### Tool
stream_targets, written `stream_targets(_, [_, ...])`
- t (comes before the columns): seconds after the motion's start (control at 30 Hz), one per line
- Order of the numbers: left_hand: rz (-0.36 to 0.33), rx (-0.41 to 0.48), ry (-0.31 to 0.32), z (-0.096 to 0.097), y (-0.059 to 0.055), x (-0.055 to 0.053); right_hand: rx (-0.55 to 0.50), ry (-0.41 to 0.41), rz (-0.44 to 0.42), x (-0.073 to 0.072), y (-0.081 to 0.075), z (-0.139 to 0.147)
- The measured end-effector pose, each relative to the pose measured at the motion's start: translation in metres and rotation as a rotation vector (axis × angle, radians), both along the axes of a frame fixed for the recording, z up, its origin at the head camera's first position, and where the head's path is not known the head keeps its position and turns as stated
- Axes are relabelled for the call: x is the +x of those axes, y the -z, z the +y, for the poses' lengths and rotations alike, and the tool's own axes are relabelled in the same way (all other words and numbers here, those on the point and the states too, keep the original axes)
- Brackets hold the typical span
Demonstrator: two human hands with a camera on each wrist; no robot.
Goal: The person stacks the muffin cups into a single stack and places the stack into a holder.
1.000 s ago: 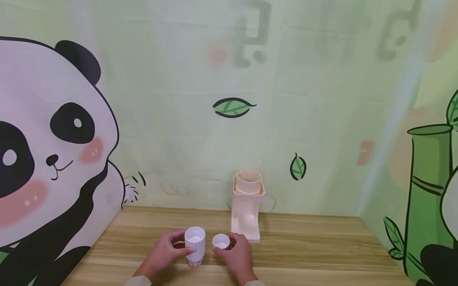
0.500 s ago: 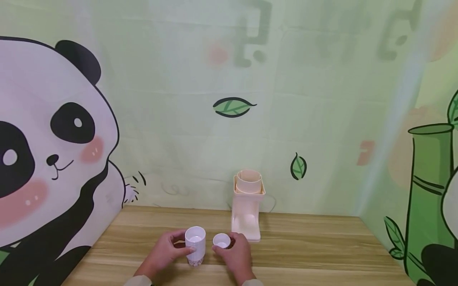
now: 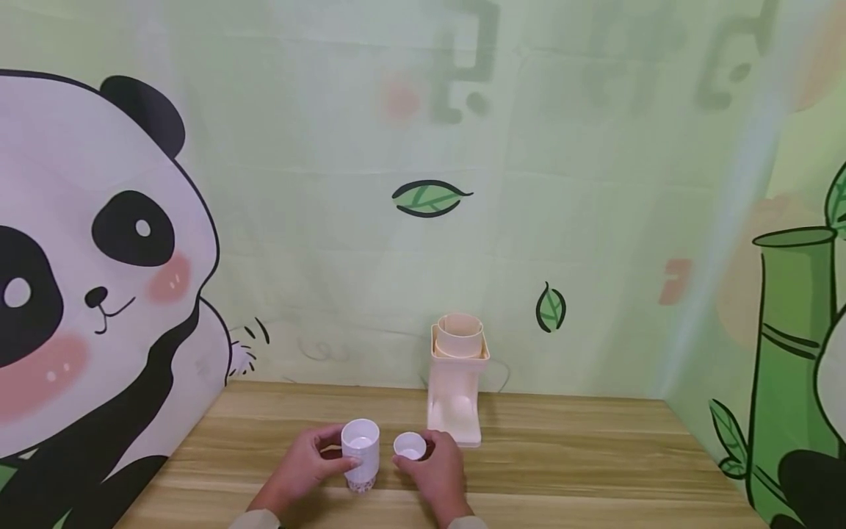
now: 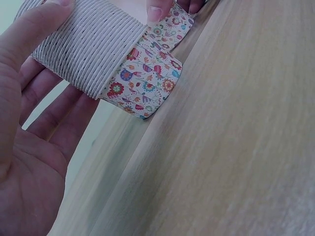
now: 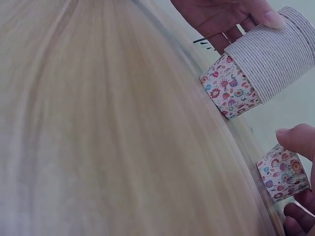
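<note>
A stack of nested paper baking cups (image 3: 361, 448) stands upright on the table, its many white rims piled above one flower-printed cup body, as the left wrist view shows. My left hand (image 3: 305, 464) holds the stack from the left, thumb in front and fingers behind. To its right is a single baking cup (image 3: 410, 445) with the same floral print, clearer on this small cup (image 5: 281, 173) in the right wrist view. It is pinched between the thumb and fingers of my right hand (image 3: 441, 469), its base at the table. A small gap separates it from the stack.
Behind my right hand stands a pale pink plastic dispenser (image 3: 453, 400) with a round tube (image 3: 460, 338) in its square top. The wooden table (image 3: 581, 455) meets a green fabric backdrop (image 3: 317, 257) printed with a panda, leaves and bamboo.
</note>
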State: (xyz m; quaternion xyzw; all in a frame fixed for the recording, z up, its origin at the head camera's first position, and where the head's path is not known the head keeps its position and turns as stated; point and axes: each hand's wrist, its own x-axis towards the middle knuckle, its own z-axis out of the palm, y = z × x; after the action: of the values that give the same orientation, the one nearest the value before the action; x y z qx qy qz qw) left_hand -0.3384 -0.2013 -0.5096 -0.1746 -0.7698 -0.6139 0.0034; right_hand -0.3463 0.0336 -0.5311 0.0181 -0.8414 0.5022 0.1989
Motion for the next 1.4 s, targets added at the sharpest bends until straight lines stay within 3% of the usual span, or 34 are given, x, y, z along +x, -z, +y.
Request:
stream_targets(0.33, [-0.004, 0.000, -0.012, 0.001, 0.000, 0.000, -0.018, -0.038, -0.031, 0.005, -0.003, 0.005])
stream_targets(0.7, [-0.007, 0.003, -0.002, 0.000, 0.000, -0.001, -0.119, -0.161, -0.028, 0.011, -0.004, 0.013])
stream_targets(1.4, [0.000, -0.006, -0.003, -0.001, 0.003, -0.004, -0.214, -0.296, -0.067, 0.026, -0.012, 0.027])
